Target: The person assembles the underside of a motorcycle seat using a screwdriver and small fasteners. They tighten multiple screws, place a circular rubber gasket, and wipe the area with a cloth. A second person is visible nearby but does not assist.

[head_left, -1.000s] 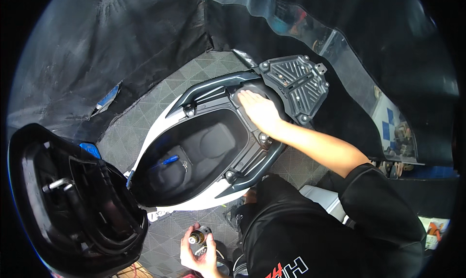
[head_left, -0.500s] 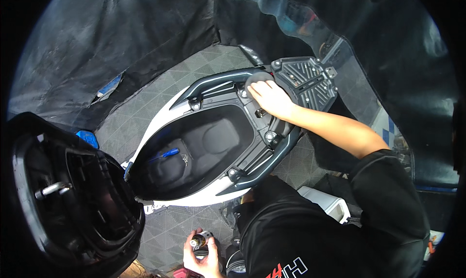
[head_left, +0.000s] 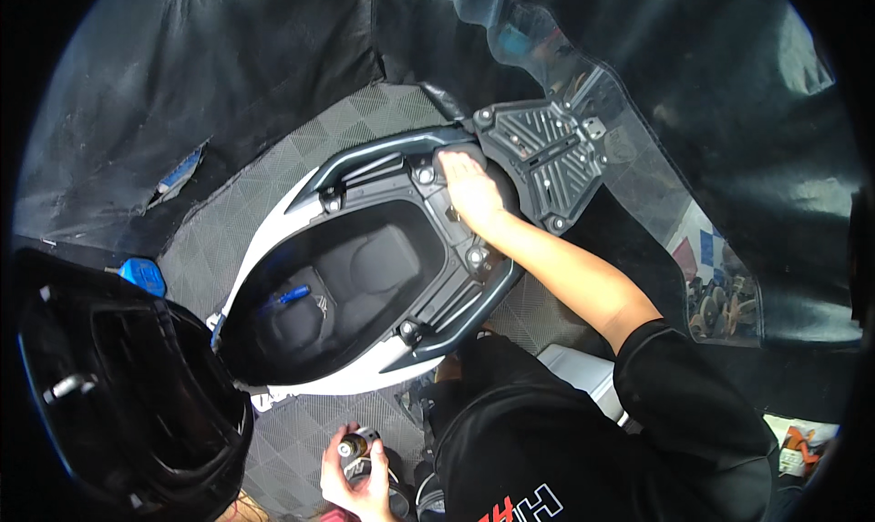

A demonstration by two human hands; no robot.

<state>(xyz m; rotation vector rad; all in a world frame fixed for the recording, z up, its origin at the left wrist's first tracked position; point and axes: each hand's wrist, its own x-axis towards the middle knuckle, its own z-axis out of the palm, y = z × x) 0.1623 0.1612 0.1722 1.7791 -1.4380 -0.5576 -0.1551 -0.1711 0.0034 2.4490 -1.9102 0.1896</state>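
In front of me is a scooter body with white side panels (head_left: 260, 235) and its seat tipped up, baring the black under-seat storage bin (head_left: 387, 258). At the rear end of the bin, my right hand (head_left: 474, 194) lies over a dark grey pad (head_left: 453, 150), fingers together, pressing it onto the black tail trim beside a bolt. Low in the view, my left hand (head_left: 358, 486) grips a small dark bottle (head_left: 359, 441) with a light top, tilted toward me. Inside the bin are a screwdriver with a blue handle (head_left: 294, 294) and a few small metal pieces (head_left: 322, 305).
The raised black seat (head_left: 128, 394) fills the lower left. A black slotted rear rack (head_left: 547, 162) juts out behind the tail. A grey-white container (head_left: 581, 373) stands on the patterned floor mat (head_left: 365, 112). Black sheeting (head_left: 264, 57) hangs around, with a clear strip at right.
The whole view has shifted, so the scooter sits slightly farther left. My right hand stays on the pad at the tail and has turned a little. The left hand still holds the bottle.
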